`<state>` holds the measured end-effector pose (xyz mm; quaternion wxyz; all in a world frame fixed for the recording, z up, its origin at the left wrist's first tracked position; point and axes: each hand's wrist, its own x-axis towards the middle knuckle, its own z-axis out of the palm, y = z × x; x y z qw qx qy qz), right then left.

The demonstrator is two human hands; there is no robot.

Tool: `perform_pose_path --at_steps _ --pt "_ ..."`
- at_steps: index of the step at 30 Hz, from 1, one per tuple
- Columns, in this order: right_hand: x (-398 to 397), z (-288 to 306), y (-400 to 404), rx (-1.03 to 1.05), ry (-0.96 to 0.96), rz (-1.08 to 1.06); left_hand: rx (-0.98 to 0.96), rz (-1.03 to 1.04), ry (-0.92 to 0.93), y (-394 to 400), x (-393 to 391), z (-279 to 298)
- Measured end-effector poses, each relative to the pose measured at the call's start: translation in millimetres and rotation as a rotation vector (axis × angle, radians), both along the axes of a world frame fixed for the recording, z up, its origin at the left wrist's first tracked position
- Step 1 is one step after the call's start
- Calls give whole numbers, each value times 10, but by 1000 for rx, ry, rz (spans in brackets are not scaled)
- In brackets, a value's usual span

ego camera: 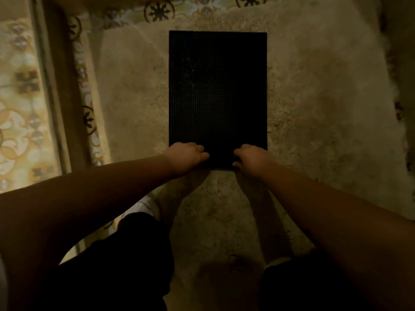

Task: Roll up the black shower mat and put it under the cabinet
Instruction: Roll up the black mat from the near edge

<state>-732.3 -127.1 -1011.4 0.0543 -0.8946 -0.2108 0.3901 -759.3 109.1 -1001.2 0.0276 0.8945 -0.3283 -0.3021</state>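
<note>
Far left of the black shower mat (217,95), patterned floor tiles (20,97) run beside a long raised strip, maybe a sill or door edge, hard to say in this dim light. Closer in, the shaggy beige rug (314,108) spreads out, and the mat lies flat on it, long side running away from the person, fully unrolled.

Now the left hand (186,157) is at the mat's near-left corner, fingers curled over the near edge and closed on it. Across the mat's near edge, the right hand (250,160) is clamped the same way on the near-right corner. Both thumbs seem tucked under, though the shadow hides them.

Nothing rolled yet, by the look of it; this reads as the very start. The mat shows a fine grid of nubs, so likely rubbery, light, flexible rather than floppy, and grippy. The near edge is the sensible place to hold, both corners together, curling it tight and even so the roll doesn't skew. It may spring open if let go.

No cabinet shows in view.
</note>
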Motion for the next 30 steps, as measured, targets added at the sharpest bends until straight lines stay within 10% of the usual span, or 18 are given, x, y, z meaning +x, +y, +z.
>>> perform_pose_path --at_steps 11,19,30 --pt "-112 -5 82 -34 13 -175 173 -184 -235 34 -290 67" --pt "-150 -139 46 100 -56 -457 141 88 -138 -91 -247 -75" --pt "-51 -171 -184 259 -198 -89 57 200 -8 -46 -59 -131"
